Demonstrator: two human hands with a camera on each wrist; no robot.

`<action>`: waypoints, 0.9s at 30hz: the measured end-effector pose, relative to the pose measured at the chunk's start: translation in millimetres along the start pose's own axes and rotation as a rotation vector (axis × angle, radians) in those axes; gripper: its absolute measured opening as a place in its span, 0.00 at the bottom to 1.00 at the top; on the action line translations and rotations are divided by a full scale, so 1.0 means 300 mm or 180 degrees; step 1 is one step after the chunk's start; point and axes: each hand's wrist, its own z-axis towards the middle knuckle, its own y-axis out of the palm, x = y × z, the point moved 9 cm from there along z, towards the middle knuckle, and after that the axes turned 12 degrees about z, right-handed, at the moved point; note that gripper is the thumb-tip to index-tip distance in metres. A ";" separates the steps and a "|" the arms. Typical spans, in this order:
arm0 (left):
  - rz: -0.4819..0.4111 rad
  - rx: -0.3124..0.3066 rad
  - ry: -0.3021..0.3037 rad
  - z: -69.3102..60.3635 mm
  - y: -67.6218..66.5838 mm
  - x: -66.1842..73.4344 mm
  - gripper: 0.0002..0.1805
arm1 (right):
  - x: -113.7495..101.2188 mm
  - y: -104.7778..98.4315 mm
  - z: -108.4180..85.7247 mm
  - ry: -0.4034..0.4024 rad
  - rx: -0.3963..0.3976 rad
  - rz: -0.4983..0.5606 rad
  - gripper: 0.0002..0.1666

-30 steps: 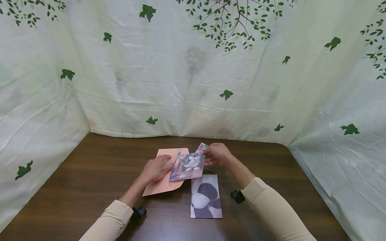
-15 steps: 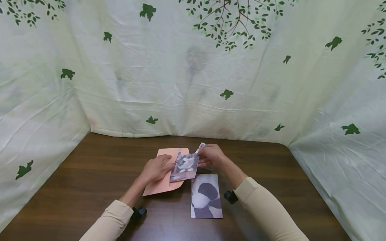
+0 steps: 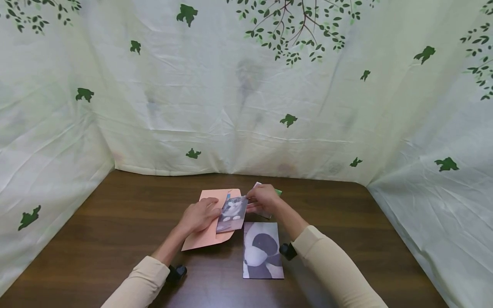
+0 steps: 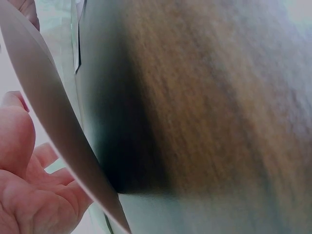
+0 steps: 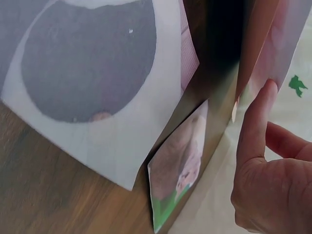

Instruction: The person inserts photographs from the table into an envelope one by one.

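Note:
My left hand (image 3: 199, 215) grips a peach paper envelope (image 3: 204, 241), fingers spread on its upper face; it tilts off the table. In the left wrist view, the envelope (image 4: 58, 114) stands edge-on beside the hand (image 4: 34, 190). From the envelope's right side sticks out a photo (image 3: 233, 214) of a grey-and-white plush toy. My right hand (image 3: 265, 199) pinches its upper right corner. In the right wrist view, one fingertip touches the photo's edge (image 5: 287, 44); the rest of that hold is partly hidden.
A larger grey-and-white photo print (image 3: 263, 251) lies right of the envelope. Another picture with a green corner (image 3: 278, 192) lies partly hidden beneath my right hand; more of this picture (image 5: 175, 170) shows in the right wrist view. Brown wooden table (image 3: 115, 222), leaf-patterned curtain (image 3: 231, 107) behind.
My right hand has moved left with the photo, and less of the photo shows outside the envelope. The green-cornered picture has come more into sight. My left hand stays put.

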 end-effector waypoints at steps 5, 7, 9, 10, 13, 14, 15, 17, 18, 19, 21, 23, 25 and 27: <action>0.0001 0.0000 -0.0003 0.000 -0.003 -0.002 0.27 | 0.009 0.030 0.008 -0.0004 -0.0066 0.0082 0.13; -0.0010 -0.0018 -0.0020 0.002 -0.001 -0.005 0.27 | 0.011 0.043 0.008 -0.0015 -0.0103 0.0128 0.13; -0.0016 -0.0033 -0.0030 0.003 0.001 -0.007 0.27 | 0.013 0.056 0.010 -0.0027 -0.0134 0.0151 0.15; -0.0024 -0.0041 -0.0039 0.003 0.003 -0.008 0.28 | 0.014 0.063 0.011 -0.0035 -0.0153 0.0157 0.15; -0.0027 -0.0035 -0.0037 0.005 0.006 -0.009 0.28 | 0.019 0.077 0.015 -0.0056 -0.0173 0.0110 0.15; -0.0030 -0.0034 -0.0036 0.005 0.006 -0.009 0.28 | 0.022 0.081 0.016 -0.0061 -0.0169 0.0087 0.15; -0.0033 -0.0029 -0.0032 0.005 0.006 -0.009 0.28 | 0.024 0.085 0.017 -0.0056 -0.0173 0.0062 0.15; -0.0024 -0.0017 -0.0019 0.006 0.007 -0.007 0.27 | 0.028 0.092 0.020 -0.0059 -0.0191 0.0048 0.16; -0.0019 -0.0017 -0.0012 0.007 0.007 -0.006 0.27 | 0.031 0.096 0.024 -0.0063 -0.0200 0.0051 0.16; -0.0025 -0.0027 -0.0021 0.007 0.008 -0.007 0.28 | 0.033 0.099 0.027 -0.0073 -0.0208 0.0054 0.16; -0.0017 -0.0024 -0.0012 0.008 0.007 -0.005 0.28 | 0.035 0.104 0.033 -0.0084 -0.0210 0.0079 0.15; -0.0028 -0.0028 -0.0022 0.010 0.008 -0.005 0.28 | 0.035 0.109 0.037 -0.0112 -0.0203 0.0106 0.13; -0.0038 -0.0023 -0.0026 0.013 0.009 -0.006 0.28 | 0.038 0.113 0.040 -0.0125 -0.0176 0.0121 0.11; -0.0041 -0.0018 -0.0024 0.013 0.010 -0.007 0.28 | 0.040 0.115 0.041 -0.0125 -0.0152 0.0134 0.11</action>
